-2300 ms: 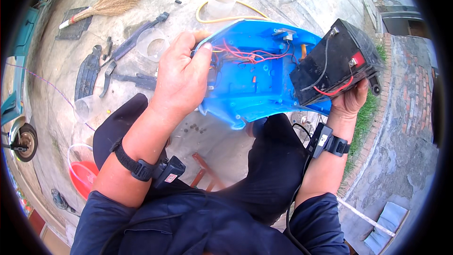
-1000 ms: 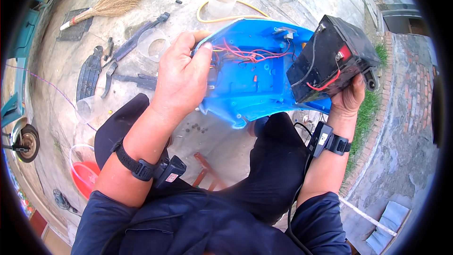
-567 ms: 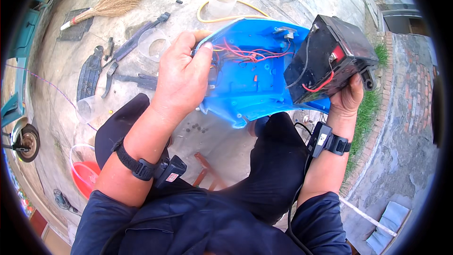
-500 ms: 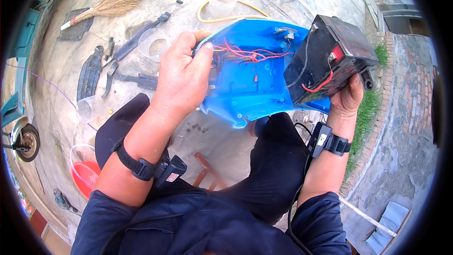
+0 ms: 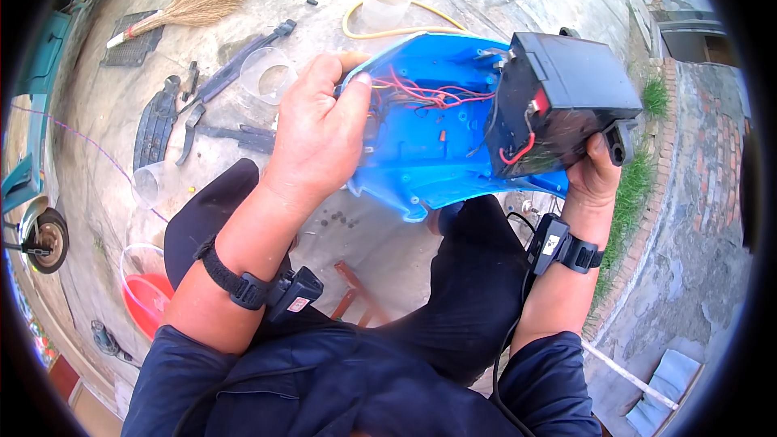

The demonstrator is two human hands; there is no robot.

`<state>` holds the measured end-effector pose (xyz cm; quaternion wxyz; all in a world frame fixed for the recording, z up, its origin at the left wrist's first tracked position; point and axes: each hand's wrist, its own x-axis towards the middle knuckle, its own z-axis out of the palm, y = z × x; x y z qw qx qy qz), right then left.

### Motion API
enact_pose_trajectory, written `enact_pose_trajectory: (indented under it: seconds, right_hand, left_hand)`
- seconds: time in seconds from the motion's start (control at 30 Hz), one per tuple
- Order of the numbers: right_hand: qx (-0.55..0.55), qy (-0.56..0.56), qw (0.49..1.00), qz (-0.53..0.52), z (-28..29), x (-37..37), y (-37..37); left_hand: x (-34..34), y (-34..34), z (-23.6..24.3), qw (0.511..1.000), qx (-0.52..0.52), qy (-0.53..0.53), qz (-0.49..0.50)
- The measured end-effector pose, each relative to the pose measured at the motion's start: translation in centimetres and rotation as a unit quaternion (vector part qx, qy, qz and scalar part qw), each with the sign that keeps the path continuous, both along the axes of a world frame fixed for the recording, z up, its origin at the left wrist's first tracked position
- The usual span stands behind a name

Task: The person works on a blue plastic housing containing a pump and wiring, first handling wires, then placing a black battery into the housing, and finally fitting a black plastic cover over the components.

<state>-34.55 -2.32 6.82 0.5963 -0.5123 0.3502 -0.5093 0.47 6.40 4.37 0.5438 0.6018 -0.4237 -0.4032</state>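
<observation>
My left hand (image 5: 322,123) is closed on the left edge of a blue plastic shell (image 5: 429,133), thumb on top and fingers behind. Red, dark and yellow wires (image 5: 433,97) lie loose inside the shell. A black box-shaped battery case (image 5: 558,101) rests over the shell's right end, tilted, with a red wire (image 5: 518,151) on the side facing me. My right hand (image 5: 596,171) grips the lower right corner of this case, its thumb pressed up beside a black lug. The right fingers are mostly hidden under the case and shell.
Black plastic strips (image 5: 231,69), a clear tub (image 5: 267,75) and a broom (image 5: 198,4) lie on the concrete at the left. A yellow hose (image 5: 356,31) curves beyond the shell. A red bucket (image 5: 147,305) stands by my left elbow. Grass (image 5: 635,194) borders a brick edging at the right.
The battery case has turned in my right hand, showing more of its flat top, and shifted slightly left. My left hand has moved slightly right with the shell.
</observation>
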Motion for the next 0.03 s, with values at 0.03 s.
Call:
enact_pose_trajectory:
  seconds: [0.03]
  right_hand:
    - [0.0,0.0,1.0,0.0,-0.04,0.05,-0.02]
  left_hand:
    - [0.02,0.02,0.0,1.0,0.003,-0.007,-0.001]
